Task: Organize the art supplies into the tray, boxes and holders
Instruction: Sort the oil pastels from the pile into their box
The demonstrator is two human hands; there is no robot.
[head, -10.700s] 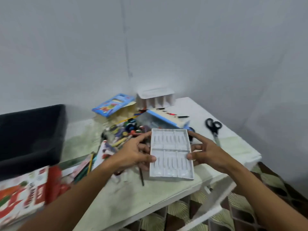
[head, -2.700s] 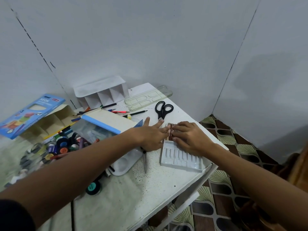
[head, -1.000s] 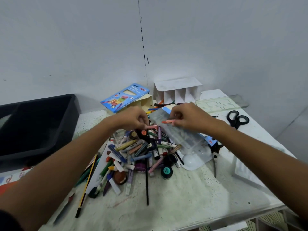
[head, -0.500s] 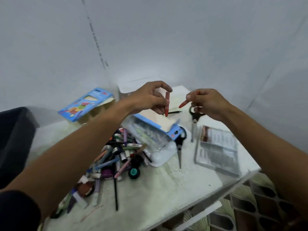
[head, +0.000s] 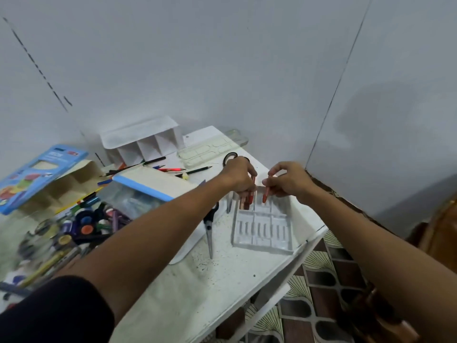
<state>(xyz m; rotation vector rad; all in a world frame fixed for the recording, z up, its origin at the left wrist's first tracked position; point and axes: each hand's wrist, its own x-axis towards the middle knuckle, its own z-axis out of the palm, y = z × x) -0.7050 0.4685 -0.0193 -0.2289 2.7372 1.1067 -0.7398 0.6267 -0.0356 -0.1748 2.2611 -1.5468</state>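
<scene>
A white slotted crayon tray [head: 262,227] lies near the table's right edge. Two brownish crayons [head: 243,203] lie in its far left slots. My left hand [head: 238,175] pinches a red crayon [head: 251,195] and holds it upright over the tray's far end. My right hand [head: 286,180] pinches an orange-red crayon [head: 265,195], tip down, over a slot just to the right. A heap of loose crayons, pens and paint pots [head: 81,224] lies at the left.
Black scissors [head: 209,225] lie just left of the tray, beside a white palette [head: 184,251]. Behind stand a white divided holder [head: 142,142], a clear stencil ruler [head: 210,151], loose pencils [head: 170,169], a blue-edged box [head: 146,184] and an open blue carton [head: 39,172].
Both hands, each with a crayon, have come down from above the table to the far end of the slotted tray. The view has swung right, away from the heap.
</scene>
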